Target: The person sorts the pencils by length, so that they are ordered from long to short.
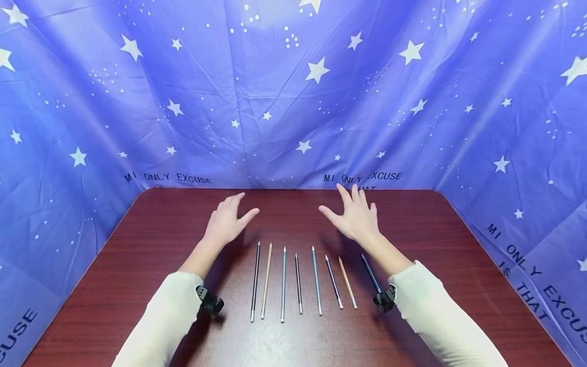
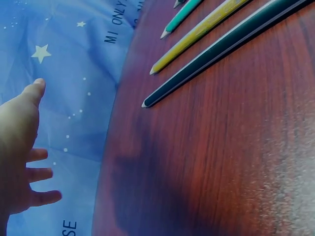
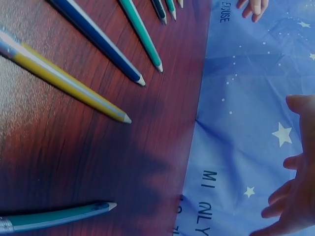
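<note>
Several pencils lie side by side on the table, tips pointing away from me. From the left come a black pencil (image 1: 255,281), a yellow pencil (image 1: 266,281), a teal pencil (image 1: 283,284) and a shorter dark one. Further right are another teal pencil (image 1: 317,280), a dark blue pencil (image 1: 334,282), a short yellow pencil (image 1: 347,282) and, set apart, a dark blue-green pencil (image 1: 370,272), partly hidden by the right wrist camera. My left hand (image 1: 225,220) hovers beyond the black pencil, fingers extended, holding nothing. Spread and empty, my right hand (image 1: 356,216) hovers beyond the right-hand pencils.
The reddish-brown wooden table (image 1: 151,229) has rounded far corners. A blue curtain (image 1: 275,92) with white stars and lettering hangs along its back and sides. Small black cameras (image 1: 211,302) are strapped at both wrists, over white sleeves (image 1: 160,321).
</note>
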The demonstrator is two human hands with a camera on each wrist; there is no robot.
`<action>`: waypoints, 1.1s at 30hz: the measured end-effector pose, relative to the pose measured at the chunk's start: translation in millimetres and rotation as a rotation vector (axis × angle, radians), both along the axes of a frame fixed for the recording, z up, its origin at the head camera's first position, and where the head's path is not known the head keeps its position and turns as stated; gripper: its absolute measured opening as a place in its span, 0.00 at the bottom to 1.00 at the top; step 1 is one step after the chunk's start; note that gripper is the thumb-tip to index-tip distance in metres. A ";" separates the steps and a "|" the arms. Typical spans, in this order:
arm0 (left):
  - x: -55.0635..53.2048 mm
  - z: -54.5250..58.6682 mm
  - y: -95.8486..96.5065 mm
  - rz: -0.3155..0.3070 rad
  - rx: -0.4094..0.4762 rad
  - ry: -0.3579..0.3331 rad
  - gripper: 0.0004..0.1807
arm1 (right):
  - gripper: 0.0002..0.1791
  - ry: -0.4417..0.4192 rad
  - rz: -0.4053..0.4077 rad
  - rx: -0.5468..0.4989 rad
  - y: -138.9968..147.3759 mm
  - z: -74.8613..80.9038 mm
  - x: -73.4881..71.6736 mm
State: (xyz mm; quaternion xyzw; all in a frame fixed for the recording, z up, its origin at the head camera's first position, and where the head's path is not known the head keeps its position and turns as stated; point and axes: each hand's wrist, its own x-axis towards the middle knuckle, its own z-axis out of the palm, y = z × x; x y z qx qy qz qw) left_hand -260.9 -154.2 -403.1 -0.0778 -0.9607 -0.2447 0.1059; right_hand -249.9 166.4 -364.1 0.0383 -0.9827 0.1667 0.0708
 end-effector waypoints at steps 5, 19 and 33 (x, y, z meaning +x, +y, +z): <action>4.0 -3.8 -0.1 -0.029 0.119 -0.054 0.39 | 0.46 0.004 0.029 -0.079 -4.4 0.3 4.2; 18.6 -12.0 -1.0 -0.094 0.244 -0.118 0.35 | 0.39 -0.044 0.112 -0.311 -15.6 -8.0 16.7; 35.5 -19.1 3.3 -0.101 0.327 -0.246 0.30 | 0.30 -0.085 0.160 -0.461 -42.7 -23.7 34.0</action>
